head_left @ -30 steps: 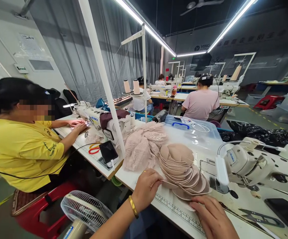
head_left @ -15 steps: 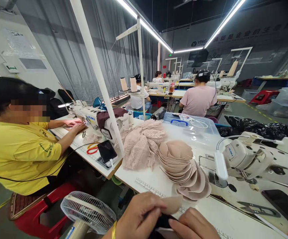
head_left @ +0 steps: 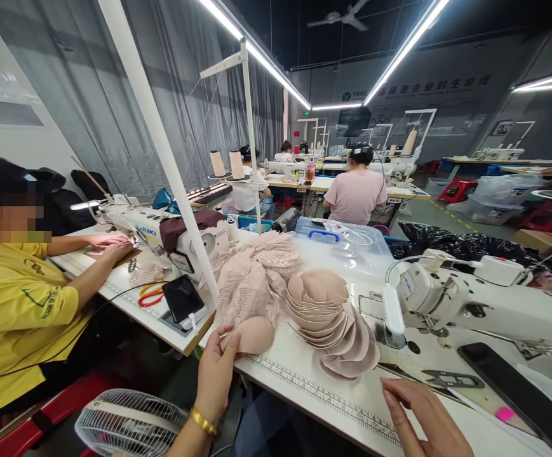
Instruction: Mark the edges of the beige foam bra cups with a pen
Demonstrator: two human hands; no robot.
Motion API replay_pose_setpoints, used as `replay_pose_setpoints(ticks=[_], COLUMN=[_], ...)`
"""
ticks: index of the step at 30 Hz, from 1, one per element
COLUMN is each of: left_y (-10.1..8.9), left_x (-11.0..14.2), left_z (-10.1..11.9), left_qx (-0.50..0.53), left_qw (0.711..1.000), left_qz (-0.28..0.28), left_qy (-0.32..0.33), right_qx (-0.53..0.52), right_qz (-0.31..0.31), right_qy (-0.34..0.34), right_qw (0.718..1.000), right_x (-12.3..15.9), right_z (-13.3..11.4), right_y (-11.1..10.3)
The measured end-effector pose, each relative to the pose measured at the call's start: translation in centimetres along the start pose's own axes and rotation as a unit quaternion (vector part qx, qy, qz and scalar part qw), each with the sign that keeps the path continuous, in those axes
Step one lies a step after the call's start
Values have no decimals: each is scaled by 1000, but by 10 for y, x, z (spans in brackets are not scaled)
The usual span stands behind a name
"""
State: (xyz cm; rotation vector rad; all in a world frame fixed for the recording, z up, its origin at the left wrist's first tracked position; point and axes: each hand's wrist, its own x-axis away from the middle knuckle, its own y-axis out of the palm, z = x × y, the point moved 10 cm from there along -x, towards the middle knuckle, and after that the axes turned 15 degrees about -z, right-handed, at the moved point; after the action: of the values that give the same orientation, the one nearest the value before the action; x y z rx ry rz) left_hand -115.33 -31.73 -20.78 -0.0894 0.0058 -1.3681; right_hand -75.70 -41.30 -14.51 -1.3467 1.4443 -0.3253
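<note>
My left hand [head_left: 216,371] pinches the edge of a beige bra cup [head_left: 257,335] between thumb and fingers, over the table edge beside a heap of pale pink lace fabric [head_left: 247,279]. The cup overlaps the heap's lower part; whether they touch I cannot tell. Right of the heap lies a fanned stack of similar bra cups [head_left: 326,317], leaning towards me. My right hand [head_left: 428,416] is open with nothing in it, thumb and forefinger apart, above the table's front part, right of the stack and near the thread snips [head_left: 454,379].
A sewing machine [head_left: 476,298] stands at the right, with a black phone [head_left: 514,393] before it. Behind the heap sits a clear plastic box [head_left: 347,244]. A fan [head_left: 127,419] stands low left. Near a white pole [head_left: 161,146], a co-worker in yellow [head_left: 23,304] sews.
My hands have moved apart, the left one forward and left with the bra cup, the right one to the right and emptied. The dark thing between them is gone from view. The camera has turned right.
</note>
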Motion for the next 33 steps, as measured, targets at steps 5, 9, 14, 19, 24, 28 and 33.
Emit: replay_pose_setpoints(ticks=[5, 9, 14, 19, 24, 28, 33], left_y=[12, 30, 134, 192, 207, 214, 220], left_x=[-10, 24, 77, 78, 73, 73, 77], left_z=[18, 67, 88, 87, 87, 89, 95], left_qx=[-128, -325, -386, -366, -387, -398, -398], left_qw=[989, 900, 788, 797, 781, 770, 747], left_qz=[8, 95, -134, -252, -262, -251, -222], left_qy=[71, 273, 460, 409, 414, 431, 484], right_qx=[30, 11, -47, -108, -144, -163, -177], right_qz=[-2, -17, -8, 15, 29, 30, 23], right_qy=[3, 0, -11, 6, 16, 30, 33], right_qw=[1000, 1000, 999, 994, 989, 986, 983], right_x=[1, -2, -7, -15, -18, -20, -19], right_z=[20, 26, 23, 32, 45, 51, 54], right_y=[14, 31, 40, 42, 42, 46, 51])
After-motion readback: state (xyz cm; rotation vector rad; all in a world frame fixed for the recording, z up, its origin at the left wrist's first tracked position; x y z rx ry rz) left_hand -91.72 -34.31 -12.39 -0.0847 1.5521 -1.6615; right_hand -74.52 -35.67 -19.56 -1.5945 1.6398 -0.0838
